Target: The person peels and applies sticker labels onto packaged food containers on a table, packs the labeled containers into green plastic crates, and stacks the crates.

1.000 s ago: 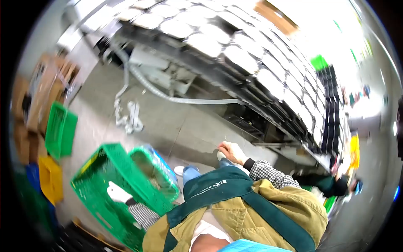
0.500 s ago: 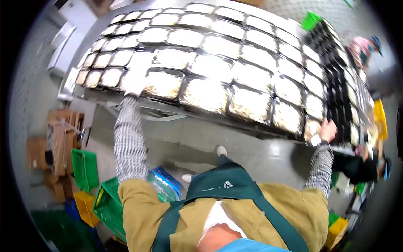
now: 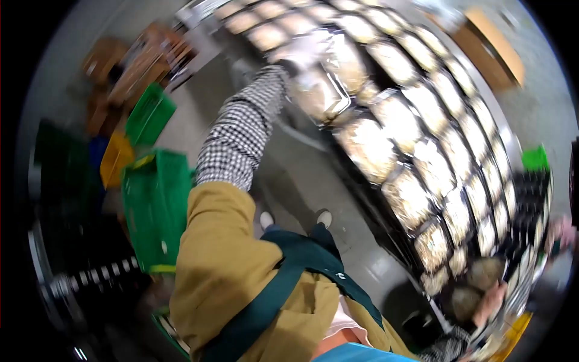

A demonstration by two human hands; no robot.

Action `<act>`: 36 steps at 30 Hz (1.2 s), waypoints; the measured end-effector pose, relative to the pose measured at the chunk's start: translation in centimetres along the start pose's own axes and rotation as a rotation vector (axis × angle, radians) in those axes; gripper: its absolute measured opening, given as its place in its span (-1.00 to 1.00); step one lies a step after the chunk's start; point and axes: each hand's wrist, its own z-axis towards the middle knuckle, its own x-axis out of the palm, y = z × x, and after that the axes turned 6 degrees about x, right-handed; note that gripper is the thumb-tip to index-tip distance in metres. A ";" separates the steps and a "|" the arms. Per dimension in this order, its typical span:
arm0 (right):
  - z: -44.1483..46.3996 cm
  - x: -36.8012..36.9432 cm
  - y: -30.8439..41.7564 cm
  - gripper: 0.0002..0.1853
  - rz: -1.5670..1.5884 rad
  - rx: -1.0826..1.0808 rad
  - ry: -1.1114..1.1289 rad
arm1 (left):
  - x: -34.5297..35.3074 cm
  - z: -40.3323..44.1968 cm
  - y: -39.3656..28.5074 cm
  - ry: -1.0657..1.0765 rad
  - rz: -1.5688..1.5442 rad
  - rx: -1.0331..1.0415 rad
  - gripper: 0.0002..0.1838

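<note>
Reaching out in the head view, the left hand [image 3: 306, 50] spreads over one of the filled black trays [image 3: 408, 199], its checkered sleeve [image 3: 236, 134] stretched forward; blur hides whether its fingers pinch anything. The right hand [image 3: 491, 301] is low at the right, beside two round dark-toned packs [image 3: 485, 273], its fingers bent; whether they grip cannot be told. The trays stand in rows on a table [image 3: 511, 143], too many and too blurred to count surely. One open cardboard box [image 3: 490, 49] lies beyond; two white shoes [image 3: 324, 218] show below. The apron [image 3: 301, 256] bears one small white mark, unreadable.
</note>
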 end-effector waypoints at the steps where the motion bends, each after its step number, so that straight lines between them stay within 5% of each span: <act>1: 2.3 2.3 -3.9 -0.73 0.224 -0.171 -0.067 | -6.2 0.7 -7.6 0.386 0.555 -0.218 -0.69; 2: 5.3 0.5 -4.2 -0.70 0.175 -0.290 -0.229 | -8.4 -1.7 -8.7 -0.003 0.568 -0.241 -0.68; 4: 9.0 -4.7 -0.7 -0.67 0.159 -0.394 -0.453 | -13.6 -7.6 -9.9 -0.340 0.552 -0.410 -0.68; 9: 0.6 -17.7 27.6 -0.66 0.483 -0.466 -0.306 | -26.7 -29.1 -16.2 -0.878 0.556 -0.833 -0.75; 10: -2.3 -19.4 33.4 -0.66 0.519 -0.548 -0.268 | -28.6 -34.2 -17.4 -0.982 0.601 -0.878 -0.74; 12: -7.9 -21.2 45.1 -0.67 0.619 -1.052 -0.425 | -31.8 -44.3 -20.8 -1.135 0.624 -1.156 -0.73; 13: -13.7 -23.5 52.2 -0.68 0.785 -0.906 -0.137 | -33.0 -49.6 -22.4 -1.160 0.725 -1.262 -0.72; 15: -21.3 -23.8 65.9 -0.70 1.080 -1.343 0.050 | -35.0 -57.9 -25.7 -1.239 0.731 -1.586 -0.71; 17: -34.2 -26.1 77.4 -0.70 1.142 -1.536 0.394 | -35.6 -66.9 -27.8 -1.462 0.666 -1.591 -0.72; 18: -42.8 -29.7 79.8 -0.68 1.084 -1.647 0.361 | -35.1 -72.0 -28.7 -1.202 0.924 -1.820 -0.71; 23: -70.4 -27.8 96.2 -0.73 0.991 -2.115 0.537 | -30.5 -86.5 -30.6 -1.203 1.014 -2.192 -0.69; 26: -84.2 -20.9 102.1 -0.70 1.042 -2.291 0.463 | -27.8 -90.0 -31.2 -1.571 0.918 -2.140 -0.69; 28: -90.0 -17.2 102.9 -0.68 0.919 -2.338 0.584 | -25.5 -93.1 -31.2 -1.519 0.968 -2.320 -0.68; 32: -93.1 -11.4 101.7 -0.56 0.691 -2.247 0.707 | -25.1 -94.0 -31.8 -1.136 0.839 -2.606 -0.55; 36: -86.2 -14.0 96.5 -0.62 1.002 -2.168 0.808 | -25.7 -86.4 -30.1 -0.477 0.878 -2.463 -0.30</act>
